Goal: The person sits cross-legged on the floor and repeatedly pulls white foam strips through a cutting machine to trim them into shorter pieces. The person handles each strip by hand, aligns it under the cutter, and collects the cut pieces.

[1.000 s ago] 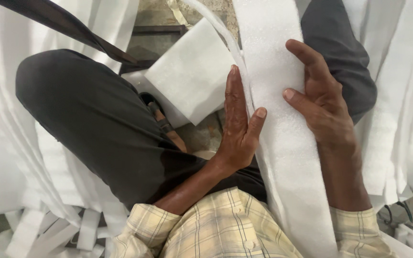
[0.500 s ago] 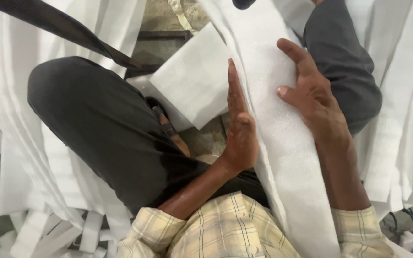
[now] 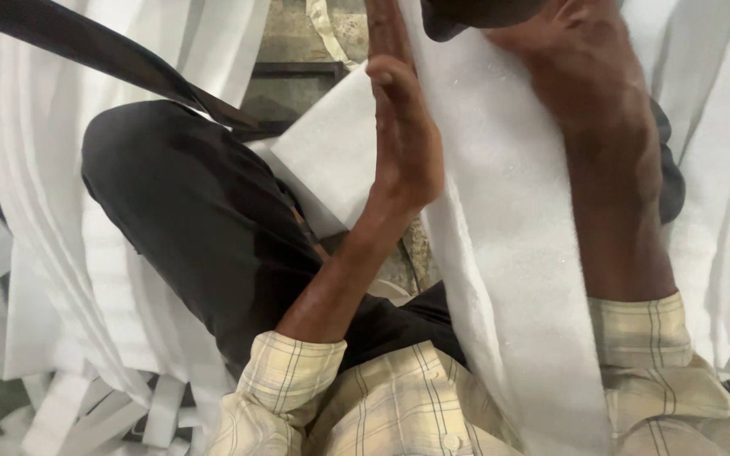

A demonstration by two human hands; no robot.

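Left hand [image 3: 407, 139] flat, fingers [image 3: 386, 80] straight; right forearm extended.

Soft even daylight, slight motion blur, no glare.

Long white foam strip [image 3: 509, 253] lies draped lengthwise over the lap.

1. The long white strip [image 3: 509, 253] is looking like soft foam sheet, matt and finely pebbled.
2. The folded white pad [image 3: 327, 160] is showing the same matt foam.
3. The trousers [image 3: 187, 219] are appearing as dark, smooth, matt cloth.
4. The checked shirt [image 3: 399, 405] is looking like woven cotton.
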